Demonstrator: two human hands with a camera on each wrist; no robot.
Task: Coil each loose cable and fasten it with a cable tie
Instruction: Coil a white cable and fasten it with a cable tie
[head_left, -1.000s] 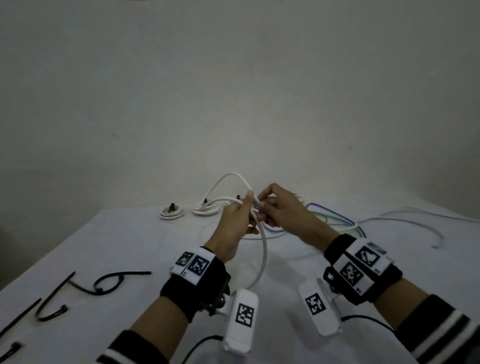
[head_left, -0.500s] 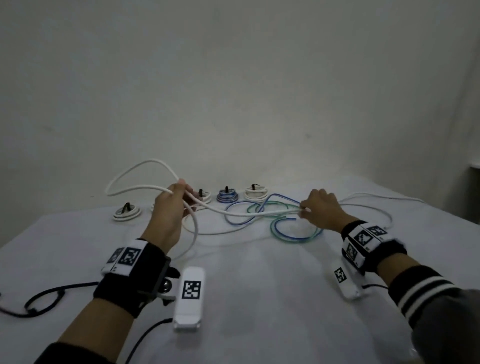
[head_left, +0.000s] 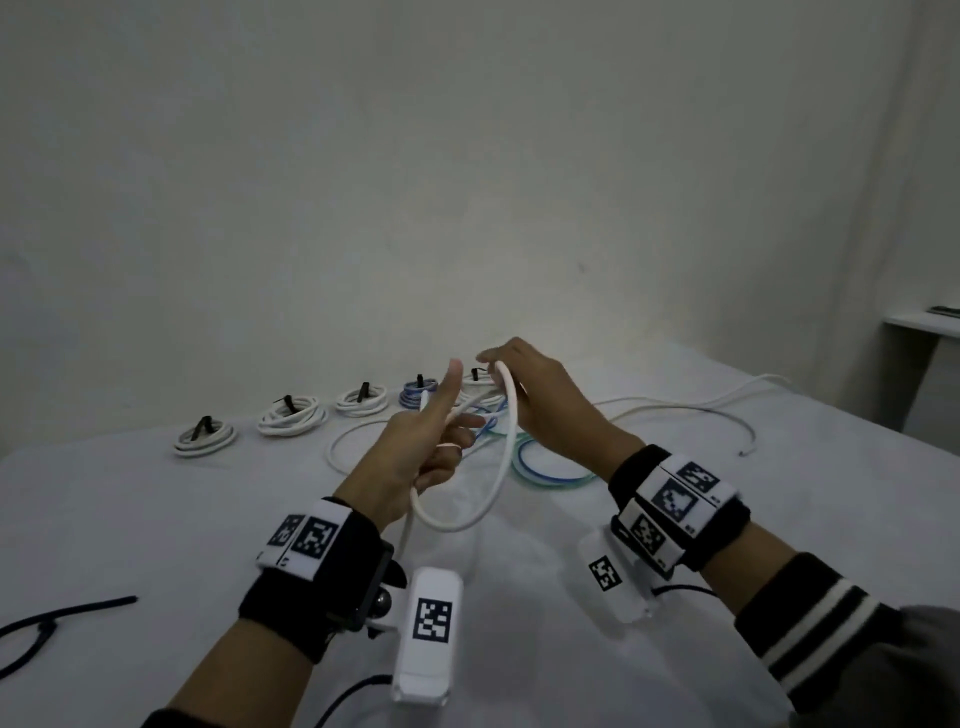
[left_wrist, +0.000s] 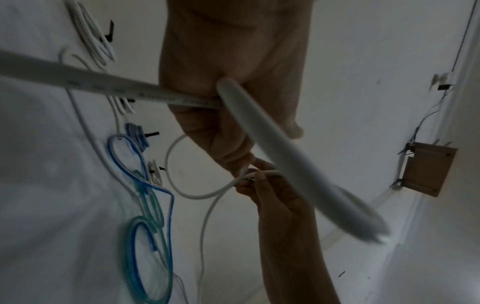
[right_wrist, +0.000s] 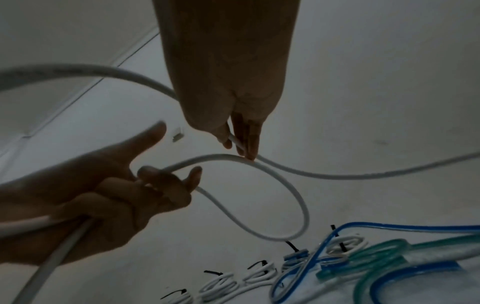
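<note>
A loose white cable (head_left: 485, 512) hangs in a loop between both hands above the table. My left hand (head_left: 447, 434) grips the gathered turns in its curled fingers, thumb raised. My right hand (head_left: 493, 366) pinches the cable just behind it and lays a fresh turn toward the left palm. In the right wrist view the right fingertips (right_wrist: 250, 144) pinch the white cable (right_wrist: 291, 197), with the left hand (right_wrist: 124, 197) below. The left wrist view shows the white cable (left_wrist: 272, 148) crossing the left hand (left_wrist: 228, 123). Its tail (head_left: 675, 404) trails right across the table.
Several tied coils (head_left: 291, 414) with black ties line the back of the white table (head_left: 156, 519). Loose blue and green cables (head_left: 545, 474) lie under the hands. Black cable ties (head_left: 57, 618) lie at the left edge. A shelf (head_left: 922, 325) stands at the far right.
My right hand, stretched out to the right along the cable half a second ago, has come back to the left hand with a new turn. The left hand has moved toward the middle.
</note>
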